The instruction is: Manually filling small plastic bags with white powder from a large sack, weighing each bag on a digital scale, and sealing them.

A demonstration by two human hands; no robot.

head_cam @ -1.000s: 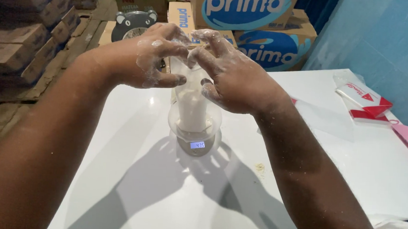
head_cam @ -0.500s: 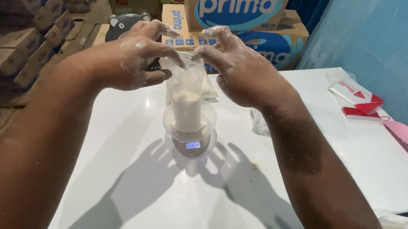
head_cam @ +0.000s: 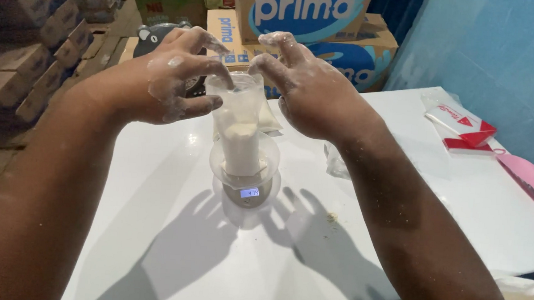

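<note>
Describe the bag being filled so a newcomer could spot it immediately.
On the white table, find the small round digital scale with a clear bowl on top. Standing upright in that bowl is the clear plastic bag, its mouth pinched by the left hand and right hand. It alone holds white powder.

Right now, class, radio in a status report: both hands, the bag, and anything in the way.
Left hand and right hand pinch clear bag top. Bag, part-filled with white powder, upright in bowl on scale. Nothing obstructing.

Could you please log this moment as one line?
left hand: pinching rim of clear plastic bag of white powder | right hand: pinching rim | bag: upright in clear bowl on small digital scale
</note>
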